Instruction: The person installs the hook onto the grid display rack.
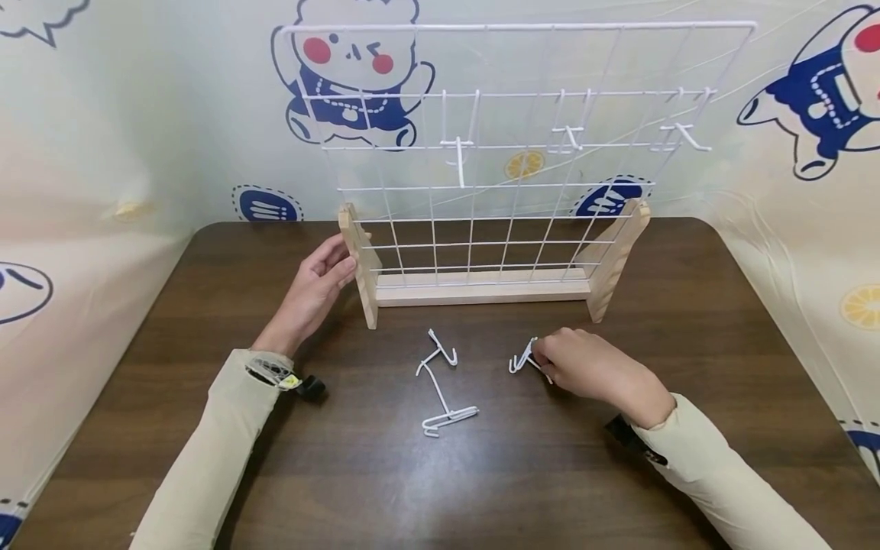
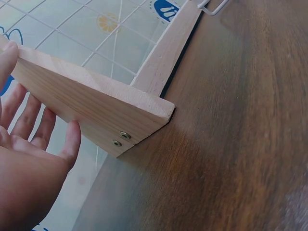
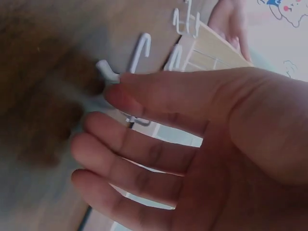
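Note:
A white wire grid panel [image 1: 509,114] stands upright in a wooden base [image 1: 481,289] on a dark brown table [image 1: 385,489]. My left hand [image 1: 335,263] rests its straight fingers [image 2: 45,127] against the outer face of the left wooden foot [image 2: 101,108]. In front of the base, my right hand [image 1: 543,359] pinches a small white wire hook [image 1: 521,362] that lies on the table. The right wrist view shows the thumb and forefinger closing on that hook [image 3: 107,69]. Two more white hooks [image 1: 441,351] [image 1: 448,416] lie loose between my hands.
Three white hooks hang on the grid's upper rows, at the middle [image 1: 457,153], right of middle [image 1: 571,137] and far right [image 1: 684,136]. A cartoon-printed cloth [image 1: 103,153] covers the wall behind and at both sides. The right wooden foot [image 1: 615,256] stands beyond my right hand.

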Demonstrator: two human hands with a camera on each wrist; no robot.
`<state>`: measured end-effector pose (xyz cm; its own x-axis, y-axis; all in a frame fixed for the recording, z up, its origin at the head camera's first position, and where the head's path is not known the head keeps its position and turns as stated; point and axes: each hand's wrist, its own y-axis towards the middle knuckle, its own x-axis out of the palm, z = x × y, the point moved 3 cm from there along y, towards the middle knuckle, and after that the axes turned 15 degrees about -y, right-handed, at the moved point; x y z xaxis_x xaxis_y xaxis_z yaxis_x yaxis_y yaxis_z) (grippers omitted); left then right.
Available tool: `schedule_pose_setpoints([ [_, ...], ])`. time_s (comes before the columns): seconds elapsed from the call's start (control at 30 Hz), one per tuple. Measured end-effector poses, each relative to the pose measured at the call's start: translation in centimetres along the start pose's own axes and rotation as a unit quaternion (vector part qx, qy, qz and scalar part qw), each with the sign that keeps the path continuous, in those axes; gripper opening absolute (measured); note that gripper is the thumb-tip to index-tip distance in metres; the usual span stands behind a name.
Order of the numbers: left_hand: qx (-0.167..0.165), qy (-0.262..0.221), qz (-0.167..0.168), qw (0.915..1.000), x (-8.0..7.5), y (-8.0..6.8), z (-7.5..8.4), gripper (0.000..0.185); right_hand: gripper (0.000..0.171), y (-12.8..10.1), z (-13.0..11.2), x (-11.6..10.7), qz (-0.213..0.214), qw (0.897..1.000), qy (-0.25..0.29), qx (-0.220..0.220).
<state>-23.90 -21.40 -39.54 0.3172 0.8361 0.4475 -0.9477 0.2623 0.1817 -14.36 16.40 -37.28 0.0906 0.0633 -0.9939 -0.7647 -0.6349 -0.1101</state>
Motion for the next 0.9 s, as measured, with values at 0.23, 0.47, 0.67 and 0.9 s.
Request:
schedule_pose_setpoints([
  [0.23, 0.001, 0.002, -0.008, 1.0000, 0.1, 0.2, -0.1, 0.046, 0.023, 0.2, -0.4, 0.4, -0.001, 1.000, -0.005, 0.013],
  [0.47, 0.017, -0.020, -0.023, 0.9994, 0.1, 0.0, 0.1, 0.048, 0.016, 0.5, -0.3, 0.8, -0.018, 0.999, -0.023, 0.021],
  [0.67, 0.012, -0.014, -0.021, 0.9996, 0.1, 0.1, 0.1, 0.047, 0.020, 0.3, -0.1, 0.4, 0.006, 0.999, -0.027, 0.018],
  [0.9, 0.003, -0.006, -0.011, 0.9999, -0.1, 0.1, 0.0, 0.048, 0.029, 0.2, -0.1, -0.5, 0.037, 0.999, -0.018, 0.007],
])
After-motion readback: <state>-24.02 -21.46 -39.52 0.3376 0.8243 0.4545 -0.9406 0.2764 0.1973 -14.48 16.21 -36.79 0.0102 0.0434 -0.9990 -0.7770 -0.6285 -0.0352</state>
